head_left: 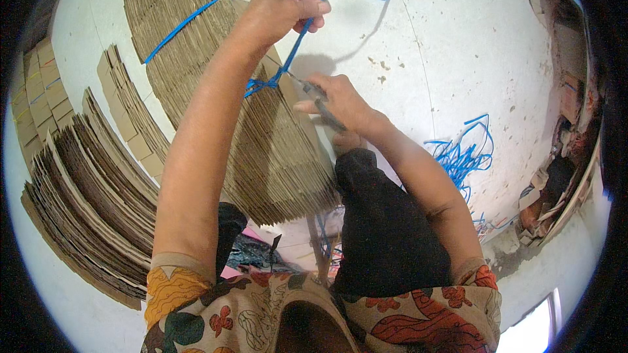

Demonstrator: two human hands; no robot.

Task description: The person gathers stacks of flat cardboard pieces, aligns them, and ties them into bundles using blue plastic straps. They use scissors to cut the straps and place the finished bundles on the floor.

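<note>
Between the thumb and fingers of my left hand [291, 6] a blue plastic strap [300, 44] is pinched and pulled up taut. Its lower end runs to a knot [265, 84] at the right side of a long bundle of flat cardboard sheets [261, 150]. The strap's loose tail hangs off to the right above the floor. My right hand [340, 104] is closed around dark-handled scissors [316, 93], somewhat blurred, with their tips at the strap just above the knot. A second blue strap [183, 28] crosses the bundle farther away.
More cardboard stacks [85, 189] stand to the left, with a smaller bundle [134, 108] beside the long one. A tangle of blue straps [463, 160] lies on the pale floor [392, 65] to the right. Scraps line the wall at far right. My dark-trousered knees [386, 222] flank the near end.
</note>
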